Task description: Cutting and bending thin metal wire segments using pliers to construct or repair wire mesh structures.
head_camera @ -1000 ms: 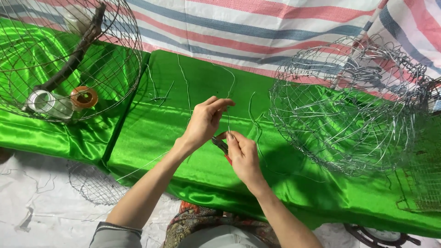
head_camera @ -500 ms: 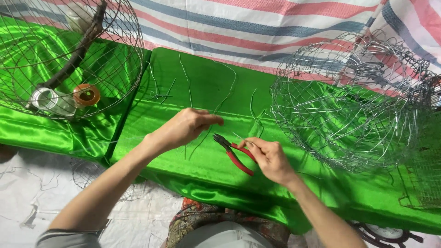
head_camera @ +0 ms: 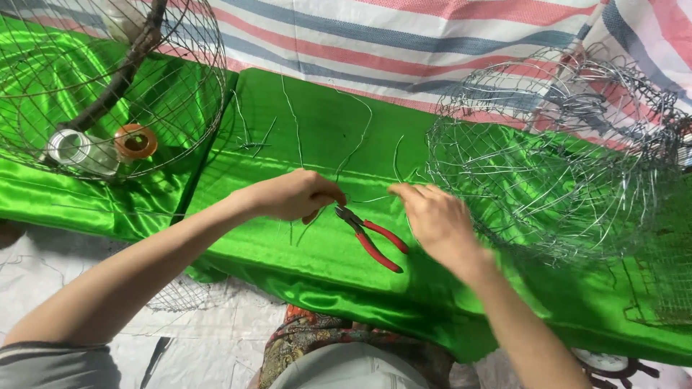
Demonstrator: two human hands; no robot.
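Now | pliers dropped, lying between fingertips | left hand pinching wire | right hand released pliers, fingers loosely curled, empty

Both forearms reach forward from the bottom of the view and converge toward the middle, bare from the elbows down, with a grey sleeve edge at the lower left. The left hand lies palm down with its back to the camera, fingers curled under and closed together at the tips. The right hand is also palm down, its fingers loosely bent and pointing left toward the other hand, the 2 hands near but apart.
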